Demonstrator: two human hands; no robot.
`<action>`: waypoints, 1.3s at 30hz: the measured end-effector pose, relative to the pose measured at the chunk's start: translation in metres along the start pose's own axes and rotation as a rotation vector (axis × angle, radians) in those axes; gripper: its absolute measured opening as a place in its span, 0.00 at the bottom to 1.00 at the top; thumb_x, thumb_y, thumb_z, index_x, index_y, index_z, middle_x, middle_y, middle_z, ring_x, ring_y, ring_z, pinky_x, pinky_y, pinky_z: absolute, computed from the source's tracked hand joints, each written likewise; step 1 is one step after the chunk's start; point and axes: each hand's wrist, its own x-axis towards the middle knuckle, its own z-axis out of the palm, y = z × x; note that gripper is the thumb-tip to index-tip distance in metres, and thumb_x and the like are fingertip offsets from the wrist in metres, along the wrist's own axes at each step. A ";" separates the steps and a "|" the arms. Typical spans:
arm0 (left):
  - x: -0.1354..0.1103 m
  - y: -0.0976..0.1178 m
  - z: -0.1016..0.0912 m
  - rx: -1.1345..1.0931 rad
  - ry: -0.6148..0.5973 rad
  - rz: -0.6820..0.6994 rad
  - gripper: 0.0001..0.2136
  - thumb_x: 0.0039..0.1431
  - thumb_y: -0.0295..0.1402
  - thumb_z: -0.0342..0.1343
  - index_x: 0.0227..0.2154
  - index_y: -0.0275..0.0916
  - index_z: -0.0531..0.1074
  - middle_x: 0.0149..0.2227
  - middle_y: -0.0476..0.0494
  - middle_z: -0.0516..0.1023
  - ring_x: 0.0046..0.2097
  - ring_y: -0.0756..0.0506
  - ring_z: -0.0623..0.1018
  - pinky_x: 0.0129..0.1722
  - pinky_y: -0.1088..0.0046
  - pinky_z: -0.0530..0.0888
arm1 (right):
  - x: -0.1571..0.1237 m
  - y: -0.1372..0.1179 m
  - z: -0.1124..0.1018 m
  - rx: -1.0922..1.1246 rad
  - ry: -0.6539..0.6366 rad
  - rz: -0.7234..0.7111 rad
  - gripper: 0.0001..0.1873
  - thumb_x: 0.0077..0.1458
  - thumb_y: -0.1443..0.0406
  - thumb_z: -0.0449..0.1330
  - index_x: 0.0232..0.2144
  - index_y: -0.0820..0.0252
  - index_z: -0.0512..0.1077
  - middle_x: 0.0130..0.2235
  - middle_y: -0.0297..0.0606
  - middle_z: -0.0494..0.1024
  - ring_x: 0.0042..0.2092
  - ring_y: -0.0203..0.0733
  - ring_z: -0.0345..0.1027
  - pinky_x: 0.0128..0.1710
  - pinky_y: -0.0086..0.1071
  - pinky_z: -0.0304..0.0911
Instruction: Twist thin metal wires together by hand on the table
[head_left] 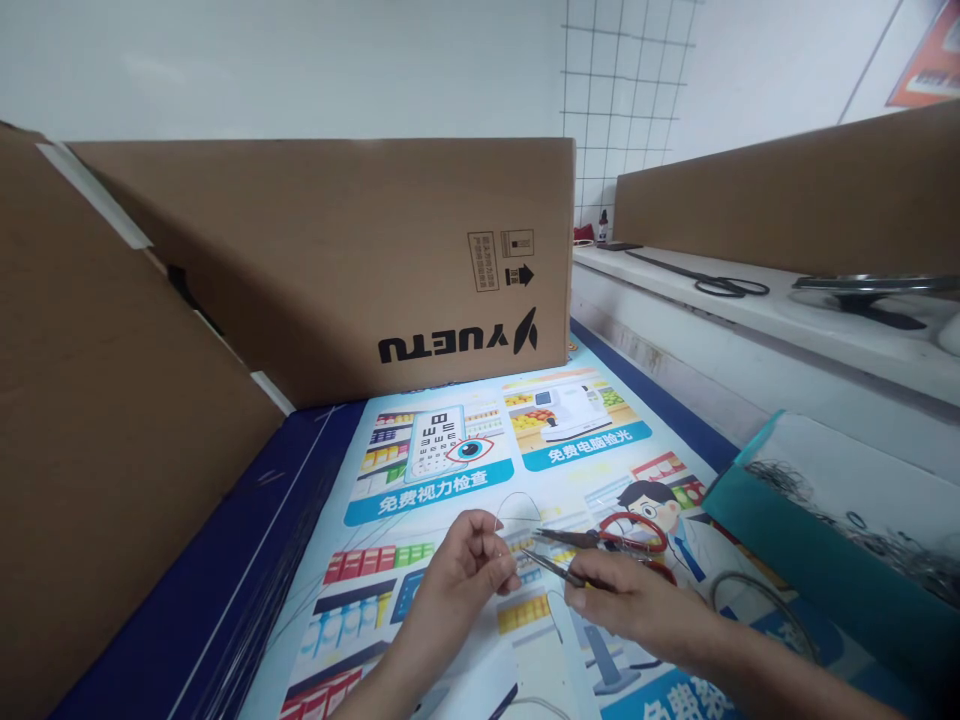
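My left hand [476, 560] pinches a thin wire [517, 494], which arches up in a narrow loop above the fingertips. In my right hand [619, 595] is a pair of slim-nosed pliers [549, 564], with its tips pointing left toward the wire. Whether the jaws touch the wire is too small to tell. Just behind the pliers lie scissors with red handles [634, 532], their dark blades pointing left. To the right of my right wrist, a loop of grey cable or wire [772, 600] rests on the printed sheet.
A printed sheet [442, 545] covers the table. Cardboard panels [300, 270] stand at the left and back. At right is a teal-sided box [795, 530] holding many thin wire pieces. Black-handled scissors [731, 286] lie on the white ledge [795, 320] behind it.
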 end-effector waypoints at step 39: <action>-0.013 0.005 0.002 0.785 0.054 0.539 0.05 0.59 0.28 0.51 0.31 0.40 0.72 0.35 0.43 0.75 0.44 0.41 0.71 0.44 0.62 0.67 | -0.006 0.004 0.013 -0.138 0.092 -0.212 0.07 0.56 0.65 0.51 0.36 0.60 0.67 0.32 0.33 0.67 0.33 0.37 0.59 0.32 0.27 0.58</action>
